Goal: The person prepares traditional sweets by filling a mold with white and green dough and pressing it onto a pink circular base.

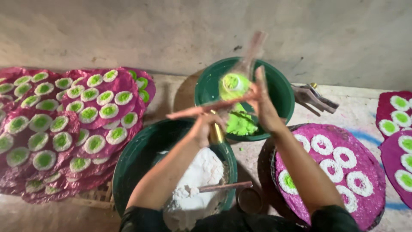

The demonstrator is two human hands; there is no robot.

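- Overhead, both hands are raised above two green tubs.
- Right hand (262, 103): fingers spread, palm against a clear funnel (240, 77) holding green powder; the funnel is blurred and tilted, its narrow end pointing up and away. Grip is a partial clasp on the funnel.
- Left hand (202, 126): closed around a thin stick (201, 109) that runs crosswise below the funnel; a brass-coloured tube (216, 131) shows just below the fist, and I cannot tell whether the hand holds it too.
- Far tub (283, 92): contains a heap of green powder (240, 122), directly under the funnel.
- Near tub (137, 159): holds white powder (199, 180) with a second stick (225, 186) lying across it.
- Right of the arms: round magenta disc (365, 172) with white rings; two rings at its near-left edge are filled green, the others unfilled.
- Left: a stack of magenta sheets (64, 124) covered in green-filled white rings, overlapping one another.
- Far right edge: more filled sheets (397, 129), partly cut off.
- Behind the far tub: a grey metal tool (315, 99) on the floor.
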